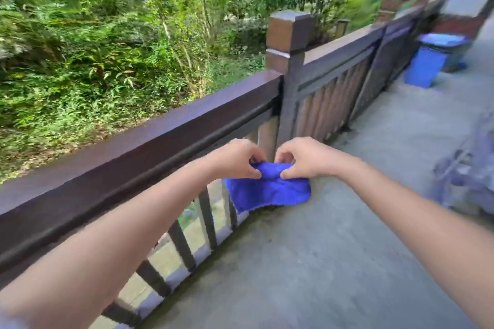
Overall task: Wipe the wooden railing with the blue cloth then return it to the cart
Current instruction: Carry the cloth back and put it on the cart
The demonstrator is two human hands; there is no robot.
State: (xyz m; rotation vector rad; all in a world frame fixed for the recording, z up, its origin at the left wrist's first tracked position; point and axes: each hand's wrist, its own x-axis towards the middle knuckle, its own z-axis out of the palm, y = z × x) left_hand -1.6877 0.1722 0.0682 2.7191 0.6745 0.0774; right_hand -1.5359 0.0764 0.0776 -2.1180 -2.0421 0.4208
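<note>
A blue cloth [270, 189] hangs in the air in front of the dark wooden railing [149, 141], below its top rail. My left hand [238, 157] pinches the cloth's upper edge on the left. My right hand [304, 159] pinches the same edge on the right, close beside the left. The cloth droops below both hands and does not touch the rail. A blurred cart [470, 168] sits at the right edge of the view; its contents cannot be made out.
A square wooden post [290, 35] joins two railing sections just beyond my hands. A blue bin [427, 61] stands by the far railing. A concrete floor [334, 248] spreads to the right. Dense green plants [107, 35] grow beyond the railing.
</note>
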